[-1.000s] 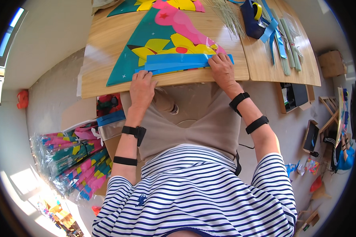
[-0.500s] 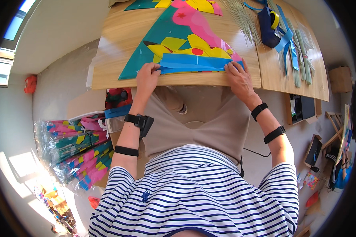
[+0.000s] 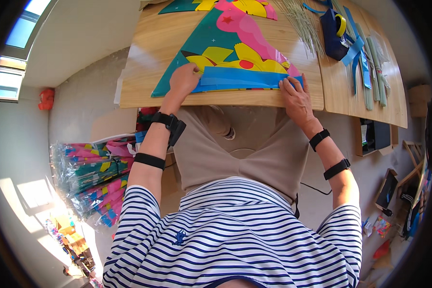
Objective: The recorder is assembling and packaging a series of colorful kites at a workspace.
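Note:
A teal, pink and yellow cartoon-printed kite sheet (image 3: 216,43) lies flat on the wooden table. Along its near edge runs a blue plastic strip (image 3: 242,78). My left hand (image 3: 183,80) is closed at the strip's left end, fingertips bunched over the sheet just above it; whatever they may pinch is hidden. On the strip's right end rests my right hand (image 3: 297,98), with its fingers apart and the tips pressing down near the sheet's right corner.
A dark blue tape dispenser (image 3: 333,36) with yellow tape stands at the far right, among blue strips and bundles of thin pale sticks (image 3: 373,72). Another printed sheet (image 3: 180,6) lies at the back. Plastic-wrapped colourful bundles (image 3: 93,168) sit lower left. An open box (image 3: 374,134) is below the table's right side.
My left hand has lifted off the strip's left end and turned, its fingertips now slightly farther up the sheet. My right hand stays at the right end. The whole view has shifted slightly.

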The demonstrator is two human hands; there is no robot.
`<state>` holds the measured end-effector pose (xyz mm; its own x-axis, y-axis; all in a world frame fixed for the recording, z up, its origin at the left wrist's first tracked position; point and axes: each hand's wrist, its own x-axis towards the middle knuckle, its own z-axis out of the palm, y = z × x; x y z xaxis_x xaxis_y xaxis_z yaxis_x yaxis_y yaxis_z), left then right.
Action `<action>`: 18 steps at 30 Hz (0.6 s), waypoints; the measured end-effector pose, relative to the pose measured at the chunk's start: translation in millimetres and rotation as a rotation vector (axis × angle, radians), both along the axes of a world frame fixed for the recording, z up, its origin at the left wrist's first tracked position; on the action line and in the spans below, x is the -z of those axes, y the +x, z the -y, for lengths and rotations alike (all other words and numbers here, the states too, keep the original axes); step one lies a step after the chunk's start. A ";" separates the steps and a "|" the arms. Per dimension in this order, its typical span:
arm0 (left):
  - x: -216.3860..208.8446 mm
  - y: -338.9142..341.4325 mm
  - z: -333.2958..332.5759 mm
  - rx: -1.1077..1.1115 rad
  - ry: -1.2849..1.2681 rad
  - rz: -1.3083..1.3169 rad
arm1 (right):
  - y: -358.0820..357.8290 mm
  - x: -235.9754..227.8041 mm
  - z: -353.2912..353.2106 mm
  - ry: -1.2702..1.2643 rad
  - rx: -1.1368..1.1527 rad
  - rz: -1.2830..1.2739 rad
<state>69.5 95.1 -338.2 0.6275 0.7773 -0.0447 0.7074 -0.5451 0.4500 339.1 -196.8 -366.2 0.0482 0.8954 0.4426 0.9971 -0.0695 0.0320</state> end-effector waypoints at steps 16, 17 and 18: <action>-22.2 25.0 12.1 0.036 0.078 -0.220 | 3.9 -1.8 0.3 -0.039 -0.051 0.097; -22.0 24.0 11.6 0.030 0.076 -0.213 | 3.8 -1.1 0.3 -0.036 -0.049 0.103; -21.5 24.9 11.0 0.016 0.040 -0.202 | 3.7 -0.6 0.6 -0.033 -0.047 0.109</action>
